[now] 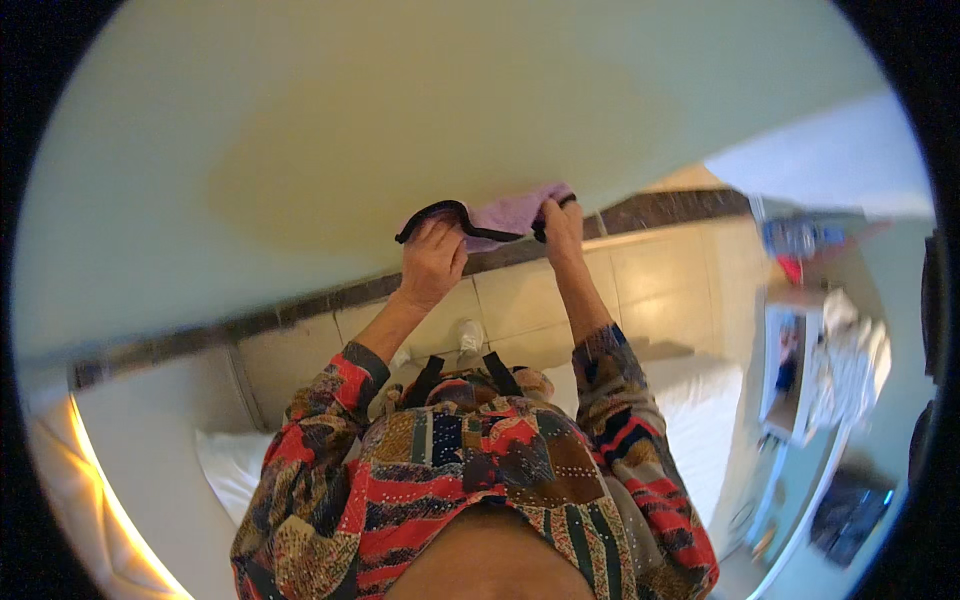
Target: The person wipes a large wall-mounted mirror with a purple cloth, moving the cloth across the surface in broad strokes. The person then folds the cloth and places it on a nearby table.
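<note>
A pink cloth with black edging (506, 216) is stretched between my two hands, close in front of a pale green wall (337, 135). My left hand (435, 262) has its fingers on the cloth's left end, inside the curve of the black edge; its fingertips are partly hidden by the cloth. At the other end, my right hand (562, 225) grips a bunched corner near the black trim. Both forearms reach forward from patterned sleeves.
Below lie a tiled floor (525, 296) and a dark skirting strip (660, 214). A bed with white bedding (697, 420) is behind me. To the right stand a white shelf unit (780, 375) with piled white cloth (851, 367), and a blue plastic-looking pack (799, 238).
</note>
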The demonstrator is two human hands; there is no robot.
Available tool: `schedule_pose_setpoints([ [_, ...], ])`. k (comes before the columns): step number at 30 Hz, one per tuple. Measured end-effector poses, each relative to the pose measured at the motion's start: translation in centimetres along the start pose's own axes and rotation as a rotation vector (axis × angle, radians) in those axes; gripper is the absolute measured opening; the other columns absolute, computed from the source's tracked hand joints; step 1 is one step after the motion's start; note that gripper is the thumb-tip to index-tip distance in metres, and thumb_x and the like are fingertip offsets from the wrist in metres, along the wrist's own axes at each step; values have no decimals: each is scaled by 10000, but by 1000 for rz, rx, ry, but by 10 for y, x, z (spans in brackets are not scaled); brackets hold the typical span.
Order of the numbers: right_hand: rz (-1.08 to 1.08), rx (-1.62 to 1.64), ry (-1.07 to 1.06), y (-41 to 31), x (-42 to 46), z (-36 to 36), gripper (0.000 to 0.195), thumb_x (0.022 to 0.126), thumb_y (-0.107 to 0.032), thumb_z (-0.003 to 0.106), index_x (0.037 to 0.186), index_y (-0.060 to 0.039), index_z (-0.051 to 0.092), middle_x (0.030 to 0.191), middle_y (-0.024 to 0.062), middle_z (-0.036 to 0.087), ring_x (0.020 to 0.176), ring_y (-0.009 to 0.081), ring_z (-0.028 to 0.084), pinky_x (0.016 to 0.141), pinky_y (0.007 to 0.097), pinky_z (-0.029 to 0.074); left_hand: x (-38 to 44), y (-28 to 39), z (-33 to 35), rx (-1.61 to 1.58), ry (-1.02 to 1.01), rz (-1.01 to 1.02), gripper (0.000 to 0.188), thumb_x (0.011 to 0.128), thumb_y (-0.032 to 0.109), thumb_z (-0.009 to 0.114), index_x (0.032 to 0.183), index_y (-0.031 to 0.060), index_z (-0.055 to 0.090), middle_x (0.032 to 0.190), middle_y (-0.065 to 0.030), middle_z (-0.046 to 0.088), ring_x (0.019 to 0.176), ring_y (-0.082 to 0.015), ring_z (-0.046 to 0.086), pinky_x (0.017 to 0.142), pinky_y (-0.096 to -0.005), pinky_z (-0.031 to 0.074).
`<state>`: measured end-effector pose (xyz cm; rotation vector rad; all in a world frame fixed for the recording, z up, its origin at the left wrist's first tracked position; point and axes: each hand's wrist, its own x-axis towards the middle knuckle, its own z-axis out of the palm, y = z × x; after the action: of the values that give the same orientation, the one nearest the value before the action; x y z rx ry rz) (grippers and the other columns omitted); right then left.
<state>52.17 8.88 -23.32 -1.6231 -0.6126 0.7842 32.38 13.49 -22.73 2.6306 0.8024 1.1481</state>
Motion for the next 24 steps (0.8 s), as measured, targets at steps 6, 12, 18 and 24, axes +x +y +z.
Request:
schedule_pose_setpoints([
  [6, 117, 126, -300, -29, -32, 45, 198, 726, -174, 546, 793, 11, 573, 734, 26, 545, 690, 138, 493, 637, 271, 393, -41, -23, -30, 55, 265, -332, 368, 610, 59, 621, 951, -2, 495, 868, -167, 528, 803, -348, 493, 712, -407, 392],
  [12, -26, 367, -623, -57, -65, 126, 234, 764, -74, 520, 983, 5, 528, 943, 73, 562, 869, 187, 534, 770, 317, 413, -65, -62, -75, 48, 571, -666, 375, 632, 3, 604, 977, 6, 458, 842, -156, 522, 763, -345, 500, 680, -403, 403],
  [18, -5, 279, -810, -83, -92, 204, 269, 792, -77, 523, 1044, 16, 513, 1036, 85, 539, 968, 196, 500, 877, 339, 360, -71, -105, -154, 57, 875, -879, 308, 678, 5, 589, 956, 23, 458, 796, -140, 541, 751, -297, 545, 668, -359, 427],
  [24, -152, 181, -1037, -89, -138, 311, 305, 814, -115, 520, 1082, 30, 493, 1067, 80, 516, 983, 174, 473, 880, 319, 355, -107, -176, -225, 284, 1055, -886, 313, 653, -54, 538, 950, 14, 468, 818, -139, 534, 766, -284, 536, 697, -346, 424],
])
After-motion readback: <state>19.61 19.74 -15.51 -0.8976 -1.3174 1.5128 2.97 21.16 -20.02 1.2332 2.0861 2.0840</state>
